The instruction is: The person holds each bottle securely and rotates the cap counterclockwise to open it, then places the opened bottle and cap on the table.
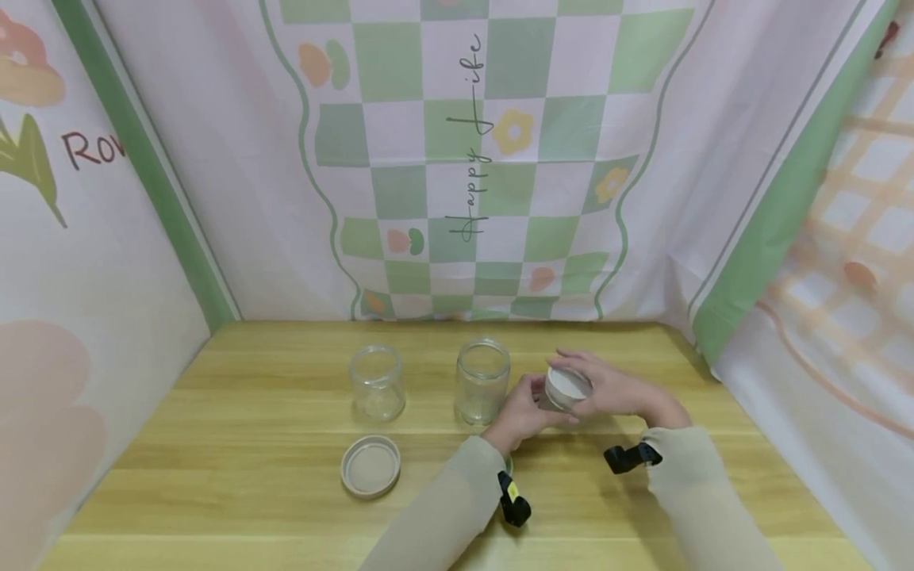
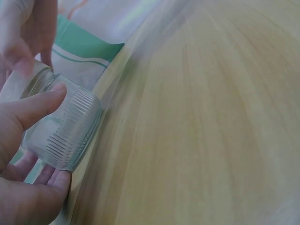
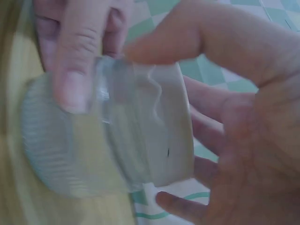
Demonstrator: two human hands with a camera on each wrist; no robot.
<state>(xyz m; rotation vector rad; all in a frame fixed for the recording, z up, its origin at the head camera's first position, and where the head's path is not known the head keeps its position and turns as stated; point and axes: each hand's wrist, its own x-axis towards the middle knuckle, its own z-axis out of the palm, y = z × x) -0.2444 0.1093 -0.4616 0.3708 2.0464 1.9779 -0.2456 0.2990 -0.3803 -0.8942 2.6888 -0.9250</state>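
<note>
My left hand [image 1: 524, 411] grips a clear glass jar [image 2: 70, 124] with a ribbed lower part, thumb on one side and fingers round the other. The jar's mouth end carries a pale screw lid [image 3: 164, 124]. My right hand [image 1: 610, 386] has its thumb and fingertips round the edge of that lid. In the left wrist view, the jar is tilted and its base is close to the wooden tabletop. From the head view, the lid's top shows between both hands, while most of the jar is hidden below.
Just left of my hands stands an open, taller glass jar [image 1: 482, 382]. Another open glass jar [image 1: 377, 384] is farther left, with a beige lid [image 1: 370, 467] in front of it. A green edge [image 1: 508, 466] peeks out by my left sleeve. Printed curtains surround the wooden table [image 1: 236, 444].
</note>
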